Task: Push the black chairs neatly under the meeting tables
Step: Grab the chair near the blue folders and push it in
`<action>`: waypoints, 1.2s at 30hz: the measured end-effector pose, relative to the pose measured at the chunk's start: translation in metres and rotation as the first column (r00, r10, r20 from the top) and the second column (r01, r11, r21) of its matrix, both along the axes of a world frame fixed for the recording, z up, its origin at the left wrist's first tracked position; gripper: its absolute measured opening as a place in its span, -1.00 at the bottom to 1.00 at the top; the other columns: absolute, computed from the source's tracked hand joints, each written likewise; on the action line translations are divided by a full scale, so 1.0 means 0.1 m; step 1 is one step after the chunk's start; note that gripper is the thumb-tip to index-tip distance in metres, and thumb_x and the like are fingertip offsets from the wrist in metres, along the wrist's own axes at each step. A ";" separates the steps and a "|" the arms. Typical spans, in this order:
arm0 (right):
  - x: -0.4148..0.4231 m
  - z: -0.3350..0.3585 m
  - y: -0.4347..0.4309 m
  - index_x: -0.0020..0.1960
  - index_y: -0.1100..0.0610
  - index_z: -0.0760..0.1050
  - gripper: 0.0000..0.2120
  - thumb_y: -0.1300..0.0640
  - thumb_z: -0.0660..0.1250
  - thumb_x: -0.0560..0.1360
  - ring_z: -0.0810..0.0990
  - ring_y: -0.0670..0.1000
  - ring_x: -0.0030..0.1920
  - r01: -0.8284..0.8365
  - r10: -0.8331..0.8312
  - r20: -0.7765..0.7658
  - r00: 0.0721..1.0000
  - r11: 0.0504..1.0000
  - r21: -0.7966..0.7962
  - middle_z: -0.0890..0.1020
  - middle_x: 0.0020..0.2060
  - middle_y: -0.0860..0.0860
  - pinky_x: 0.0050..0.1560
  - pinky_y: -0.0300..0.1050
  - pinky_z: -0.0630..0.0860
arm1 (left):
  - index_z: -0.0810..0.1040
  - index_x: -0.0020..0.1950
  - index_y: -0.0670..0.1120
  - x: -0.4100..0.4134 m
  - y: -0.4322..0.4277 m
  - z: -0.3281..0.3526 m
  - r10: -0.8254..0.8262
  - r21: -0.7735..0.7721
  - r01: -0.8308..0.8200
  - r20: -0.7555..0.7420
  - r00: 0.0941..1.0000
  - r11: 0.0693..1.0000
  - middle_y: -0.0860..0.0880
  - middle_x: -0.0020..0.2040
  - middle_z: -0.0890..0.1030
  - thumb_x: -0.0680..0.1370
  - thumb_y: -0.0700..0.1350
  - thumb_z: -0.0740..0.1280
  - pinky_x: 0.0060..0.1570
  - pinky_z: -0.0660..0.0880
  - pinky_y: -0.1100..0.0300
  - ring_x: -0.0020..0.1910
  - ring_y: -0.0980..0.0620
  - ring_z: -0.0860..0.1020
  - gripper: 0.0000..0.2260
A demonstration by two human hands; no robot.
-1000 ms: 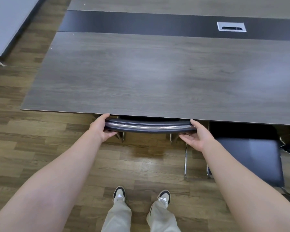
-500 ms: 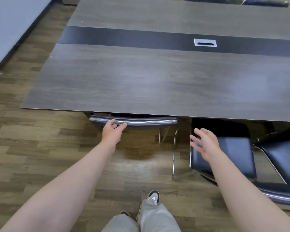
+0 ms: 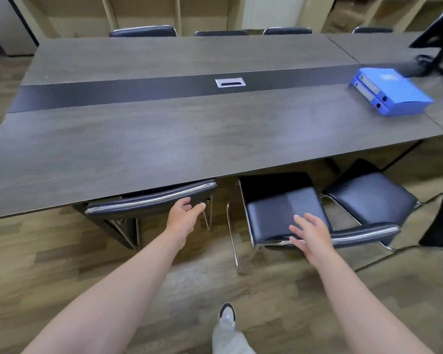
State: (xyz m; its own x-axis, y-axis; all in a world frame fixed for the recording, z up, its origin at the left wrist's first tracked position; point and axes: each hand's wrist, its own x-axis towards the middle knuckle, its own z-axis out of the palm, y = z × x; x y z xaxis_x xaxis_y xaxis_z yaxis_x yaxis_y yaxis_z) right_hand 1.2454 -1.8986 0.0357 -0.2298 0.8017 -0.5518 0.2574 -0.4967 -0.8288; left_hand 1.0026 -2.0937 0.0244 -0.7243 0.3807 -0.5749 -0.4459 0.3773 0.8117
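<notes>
With the first black chair (image 3: pixel 151 199) already tucked so that only its chrome-trimmed backrest shows at the near edge of the meeting table (image 3: pixel 164 139), the left hand (image 3: pixel 183 217) sits at the right end of that backrest, fingers loosely curled and thumb just touching the rim — a light contact, not a firm grip. Over at about two o'clock from the person's feet, the right hand (image 3: pixel 310 235) is spread wide open, palm down, above the near edge of the second black chair (image 3: pixel 284 213), holding nothing; motion blur makes it hard to say whether it touches.

That second chair is the one to watch. Its seat sticks out well clear of the tabletop, only the far part in shadow beneath it, and its backrest bar runs from the right hand out toward three o'clock. So the chair looks turned, its long axis skewed against the table edge rather than square to it. The right hand is plainly the nearer one; the left lies well to nine o'clock of it.

My read: the coming move needs a grip on that backrest and a swing to square it before any push toward twelve o'clock. A third black chair (image 3: pixel 371 196) waits further right, also out from under.
</notes>
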 end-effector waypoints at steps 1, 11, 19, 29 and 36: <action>0.12 0.04 0.03 0.57 0.14 0.27 -0.44 0.12 0.35 0.63 0.60 0.11 0.25 0.021 -0.021 0.003 1.000 1.000 0.015 0.49 0.29 0.04 0.21 0.10 0.58 | 0.40 0.50 0.00 0.10 0.06 0.01 -0.022 0.003 0.022 0.001 1.000 1.000 -0.06 0.41 0.49 0.53 -0.02 0.47 0.22 0.53 -0.06 0.30 -0.09 0.51 -0.44; 1.01 0.05 0.86 0.56 0.11 0.29 -0.41 0.07 0.39 0.59 0.58 0.08 0.25 0.124 -0.129 0.056 0.990 0.989 0.081 0.53 0.29 0.06 0.08 0.02 0.56 | 0.39 0.50 0.00 0.89 0.63 0.03 -0.071 -0.008 0.072 0.020 0.997 0.997 -0.09 0.43 0.47 0.54 -0.01 0.46 0.21 0.51 -0.07 0.32 -0.11 0.50 -0.45; 1.59 -0.17 1.96 0.58 0.11 0.24 -0.18 -0.14 0.48 0.45 0.47 0.19 0.40 0.134 -0.180 0.224 0.958 0.970 0.205 0.43 0.48 0.10 0.34 0.03 0.39 | 0.38 0.50 0.02 1.60 1.45 -0.14 0.025 -0.105 -0.017 0.072 0.997 0.994 -0.07 0.47 0.44 0.51 0.03 0.48 0.27 0.49 -0.17 0.35 -0.12 0.47 -0.41; 2.04 -0.63 2.96 0.44 0.16 0.32 -0.26 0.01 0.60 0.41 0.50 0.37 0.32 0.298 -0.259 0.161 0.952 0.900 -0.318 0.46 0.39 0.18 0.25 0.41 0.50 | 0.33 0.51 -0.12 2.33 2.20 -0.59 0.311 -0.251 -0.228 0.372 0.874 0.941 -0.19 0.33 0.50 0.42 0.00 0.56 -0.06 0.58 -0.20 0.22 -0.27 0.49 -0.26; 2.11 -1.00 3.14 0.40 0.14 0.42 -0.32 -0.02 0.60 0.38 0.49 0.28 0.19 0.286 -0.306 0.063 0.950 0.771 -0.569 0.51 0.36 0.19 0.30 0.41 0.42 | 0.48 0.30 -0.21 2.39 2.40 -0.88 0.463 -0.198 -0.423 0.491 0.738 0.884 -0.27 0.15 0.62 0.47 -0.17 0.51 -0.28 0.60 -0.18 -0.03 -0.26 0.62 -0.56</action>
State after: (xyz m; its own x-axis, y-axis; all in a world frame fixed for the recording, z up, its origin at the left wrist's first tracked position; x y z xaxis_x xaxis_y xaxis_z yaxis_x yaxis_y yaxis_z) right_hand 1.4567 -1.5844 -0.0642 -0.0581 0.3805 -0.9230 -0.0020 -0.9246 -0.3810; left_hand 1.2420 -1.8532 -0.0636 -0.3934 0.0365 -0.9186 -0.9154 0.0770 0.3951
